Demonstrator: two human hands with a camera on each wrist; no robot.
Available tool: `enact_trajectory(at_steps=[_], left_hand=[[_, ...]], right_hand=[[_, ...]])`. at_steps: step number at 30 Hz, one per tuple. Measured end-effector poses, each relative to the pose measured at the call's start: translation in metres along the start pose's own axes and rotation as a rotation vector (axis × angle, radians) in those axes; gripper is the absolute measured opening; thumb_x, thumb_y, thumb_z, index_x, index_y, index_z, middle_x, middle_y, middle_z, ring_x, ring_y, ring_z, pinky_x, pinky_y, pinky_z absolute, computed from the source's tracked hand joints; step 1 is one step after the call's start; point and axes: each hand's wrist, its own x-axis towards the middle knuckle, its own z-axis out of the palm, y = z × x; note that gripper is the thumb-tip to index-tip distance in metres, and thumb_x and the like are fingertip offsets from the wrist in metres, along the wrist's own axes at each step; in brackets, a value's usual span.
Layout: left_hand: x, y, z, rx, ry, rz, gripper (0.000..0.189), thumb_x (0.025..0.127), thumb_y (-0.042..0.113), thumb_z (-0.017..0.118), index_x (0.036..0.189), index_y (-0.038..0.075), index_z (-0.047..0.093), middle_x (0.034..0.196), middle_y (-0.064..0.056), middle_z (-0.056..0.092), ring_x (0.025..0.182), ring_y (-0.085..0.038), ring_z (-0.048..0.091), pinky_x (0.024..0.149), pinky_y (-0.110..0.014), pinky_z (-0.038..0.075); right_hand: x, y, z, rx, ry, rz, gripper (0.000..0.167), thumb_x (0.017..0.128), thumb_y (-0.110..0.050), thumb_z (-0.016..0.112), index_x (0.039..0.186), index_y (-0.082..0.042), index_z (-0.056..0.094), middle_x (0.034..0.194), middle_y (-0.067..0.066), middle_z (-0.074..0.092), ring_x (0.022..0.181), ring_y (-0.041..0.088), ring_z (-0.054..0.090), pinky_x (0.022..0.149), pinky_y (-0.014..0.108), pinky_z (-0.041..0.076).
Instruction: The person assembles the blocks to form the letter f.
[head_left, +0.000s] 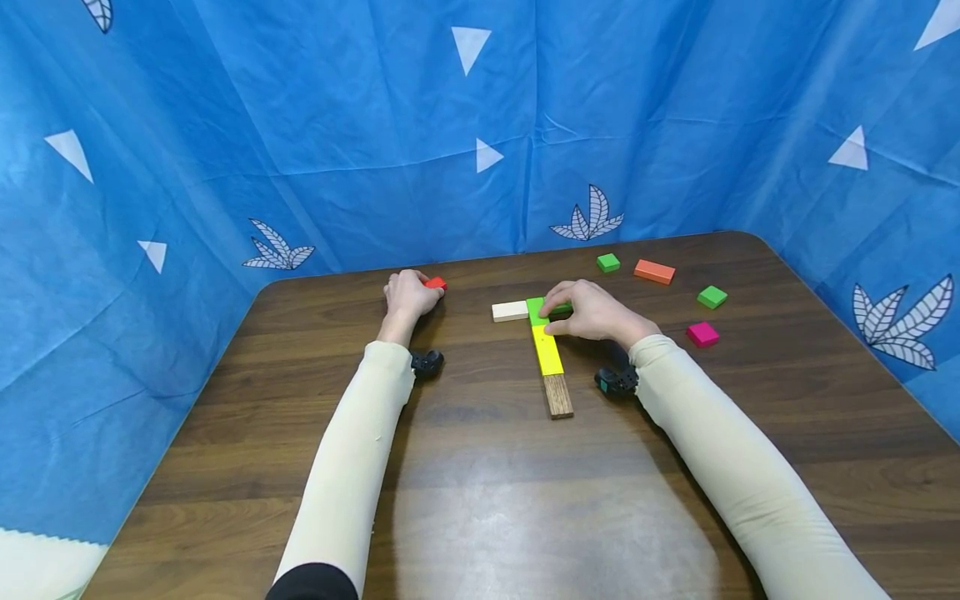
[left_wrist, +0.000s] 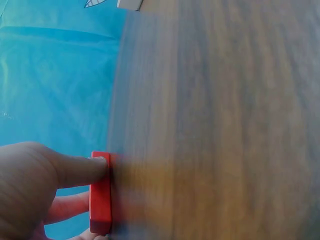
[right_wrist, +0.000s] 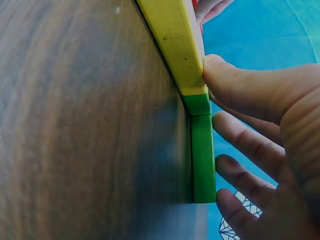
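Observation:
At the far side of the table, my left hand (head_left: 408, 293) pinches a red block (left_wrist: 101, 195) between thumb and fingers. My right hand (head_left: 596, 312) is over a flat row of blocks, its thumb touching the yellow block (head_left: 548, 352). Its relaxed fingertips rest along the green block (right_wrist: 203, 160), which extends to the right from another green block (head_left: 537, 310) at the row's far end. A white block (head_left: 510, 312) lies against that end on the left. Nearest me, a brown wood-grain block (head_left: 557, 396) ends the row.
Loose blocks lie on the right: a small green one (head_left: 608, 262), an orange one (head_left: 654, 272), another green one (head_left: 712, 297) and a magenta one (head_left: 703, 334). A blue patterned cloth (head_left: 420, 125) hangs behind the dark wooden table (head_left: 480, 492).

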Motion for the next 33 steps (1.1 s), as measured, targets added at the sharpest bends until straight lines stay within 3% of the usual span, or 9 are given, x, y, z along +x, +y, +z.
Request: enact_trajectory(at_steps=[9, 19, 33], left_hand=[[0.001, -0.001, -0.004, 0.013, -0.017, 0.032, 0.038, 0.093, 0.022, 0.074, 0.126, 0.005, 0.072, 0.128, -0.017, 0.068, 0.119, -0.038, 0.058, 0.108, -0.047, 0.044], [-0.001, -0.002, -0.005, -0.066, -0.031, 0.039, 0.039, 0.094, 0.025, 0.074, 0.128, 0.006, 0.071, 0.131, -0.016, 0.067, 0.117, -0.036, 0.058, 0.101, -0.047, 0.05], [-0.005, 0.015, 0.0, -0.109, -0.046, 0.087, 0.039, 0.091, 0.035, 0.076, 0.114, 0.004, 0.068, 0.112, -0.014, 0.07, 0.098, -0.032, 0.062, 0.088, -0.045, 0.052]], right_hand=[[0.002, 0.001, -0.001, 0.009, -0.005, 0.008, 0.03, 0.088, -0.025, 0.083, 0.117, -0.015, 0.08, 0.135, 0.009, 0.065, 0.129, 0.032, 0.054, 0.114, 0.055, 0.041], [0.001, -0.002, -0.002, 0.01, -0.006, 0.008, 0.03, 0.088, -0.025, 0.084, 0.116, -0.015, 0.08, 0.134, 0.008, 0.065, 0.129, 0.031, 0.054, 0.114, 0.054, 0.041], [0.001, -0.001, -0.002, 0.008, -0.01, 0.014, 0.03, 0.088, -0.025, 0.083, 0.117, -0.016, 0.08, 0.135, 0.008, 0.064, 0.131, 0.032, 0.053, 0.115, 0.055, 0.039]])
